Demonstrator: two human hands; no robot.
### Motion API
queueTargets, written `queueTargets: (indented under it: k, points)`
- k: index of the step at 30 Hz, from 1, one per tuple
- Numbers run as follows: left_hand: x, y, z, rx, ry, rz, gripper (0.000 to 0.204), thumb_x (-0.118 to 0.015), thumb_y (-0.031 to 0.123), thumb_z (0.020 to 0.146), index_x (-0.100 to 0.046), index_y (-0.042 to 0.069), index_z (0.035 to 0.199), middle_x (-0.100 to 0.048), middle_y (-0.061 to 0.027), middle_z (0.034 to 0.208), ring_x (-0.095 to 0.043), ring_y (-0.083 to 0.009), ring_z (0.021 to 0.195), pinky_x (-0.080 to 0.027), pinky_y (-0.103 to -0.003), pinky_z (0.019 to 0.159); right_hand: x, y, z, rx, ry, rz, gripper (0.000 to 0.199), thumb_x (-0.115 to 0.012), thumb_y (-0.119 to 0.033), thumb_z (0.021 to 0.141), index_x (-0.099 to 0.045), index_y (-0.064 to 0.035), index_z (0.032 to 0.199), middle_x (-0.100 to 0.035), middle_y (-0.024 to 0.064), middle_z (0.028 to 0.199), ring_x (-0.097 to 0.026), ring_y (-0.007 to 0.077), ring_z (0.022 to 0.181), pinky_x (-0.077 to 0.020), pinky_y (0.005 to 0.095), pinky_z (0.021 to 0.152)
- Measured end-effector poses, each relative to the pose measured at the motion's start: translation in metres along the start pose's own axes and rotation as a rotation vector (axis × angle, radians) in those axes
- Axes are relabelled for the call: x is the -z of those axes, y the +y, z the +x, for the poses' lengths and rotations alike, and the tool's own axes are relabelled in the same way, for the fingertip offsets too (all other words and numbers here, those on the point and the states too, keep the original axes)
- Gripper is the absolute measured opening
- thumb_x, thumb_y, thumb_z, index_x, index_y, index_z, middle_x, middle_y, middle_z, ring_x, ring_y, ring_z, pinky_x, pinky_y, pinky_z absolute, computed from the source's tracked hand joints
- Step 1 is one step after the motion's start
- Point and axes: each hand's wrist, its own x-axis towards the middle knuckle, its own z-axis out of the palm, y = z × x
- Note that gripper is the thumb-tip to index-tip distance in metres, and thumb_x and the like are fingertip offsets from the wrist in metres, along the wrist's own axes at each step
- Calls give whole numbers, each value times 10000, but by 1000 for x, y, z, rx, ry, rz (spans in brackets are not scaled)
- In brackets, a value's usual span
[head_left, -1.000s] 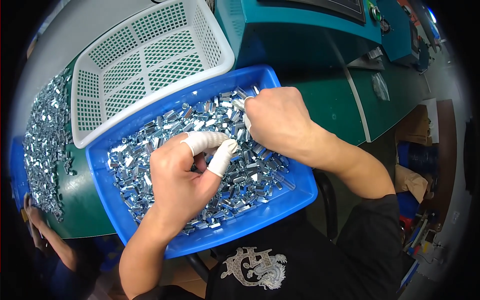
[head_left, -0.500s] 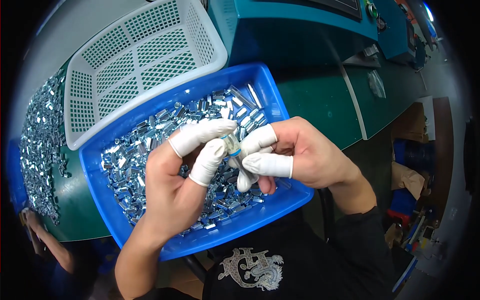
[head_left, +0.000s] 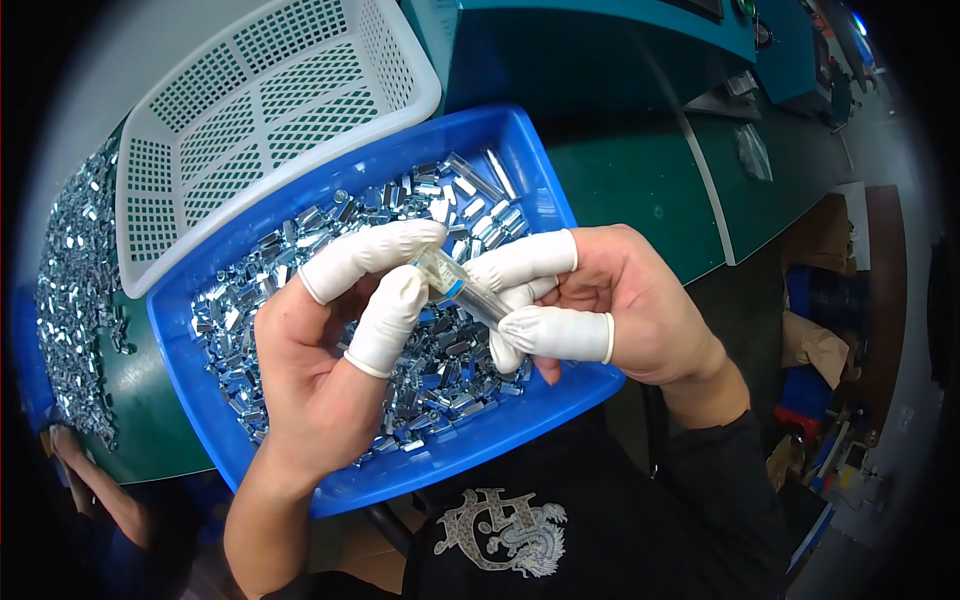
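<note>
White finger cots cover the thumb and some fingers of both hands, which are over a blue bin [head_left: 190, 400] of small shiny metal hex pieces [head_left: 460, 350]. Between the hands is a slim silver cylinder with a blue ring [head_left: 457, 288], tilted down to the right; its upper end looks pale, with small marks. My right hand [head_left: 625, 305] has finger and thumb closed around its lower end. At the upper end, the thumb and forefinger of my left hand [head_left: 330, 350] pinch it. Whether a hex piece sits under the left fingertips is hidden.
A white perforated basket [head_left: 270, 150] stands behind the bin. Loose metal pieces [head_left: 80, 310] are heaped on the green table [head_left: 160, 430] at left, near another person's arm [head_left: 105, 495]. A teal machine [head_left: 590, 60] stands at the back; a clear plastic bag [head_left: 753, 152] lies at right.
My hands have moved slightly apart, the left one leftward. More of the silver cylinder shows between them, and it lies at a flatter slant. The view has shifted a little.
</note>
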Motion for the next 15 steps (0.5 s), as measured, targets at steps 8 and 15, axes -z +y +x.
queueTargets:
  k: [8, 15]
  points:
    - [-2, -1, -2, -13, 1, 1, 233, -548, -1, 868, -574, -45, 1095, -613, -128, 1064, -596, -162, 945, -472, -279, 841, -1, 2, -2, 103, 61, -49, 368, -615, 37, 774, -537, 100, 1128, -609, 106, 790, -627, 131, 684, -501, 189, 514]
    - [-2, -1, -2, -32, -8, 13, 229, -557, 2, 865, -579, -47, 1087, -617, -126, 1054, -601, -156, 921, -480, -277, 823, 0, 3, -4, 102, 65, -49, 357, -610, 34, 779, -545, 90, 1125, -622, 116, 809, -634, 136, 695, -504, 186, 517]
